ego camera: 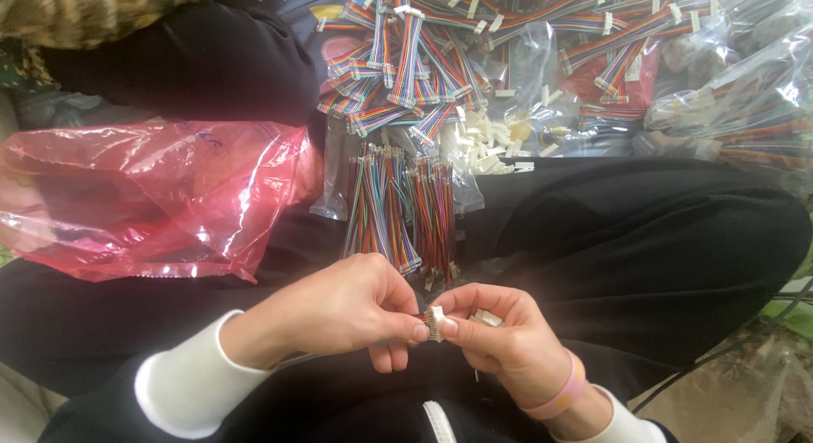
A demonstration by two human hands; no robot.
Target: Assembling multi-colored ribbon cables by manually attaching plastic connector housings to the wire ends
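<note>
My left hand (pixel 339 312) pinches the end of a short rainbow ribbon cable (pixel 428 323) between thumb and forefinger. My right hand (pixel 504 337), with a pink band on its wrist, pinches a small white connector housing (pixel 438 316) against that cable end. A second white housing (pixel 484 318) rests in the right palm. Both hands hover over my lap in black trousers. Just beyond them, two bundles of loose coloured wires (pixel 398 210) lie on my lap.
A crumpled red plastic bag (pixel 152 197) lies at left. A heap of rainbow ribbon cables (pixel 423 62) and loose white housings (pixel 487 142) spreads across the top. Clear bags of cables (pixel 737 104) fill the top right. Another person's dark clothing (pixel 195 62) is at top left.
</note>
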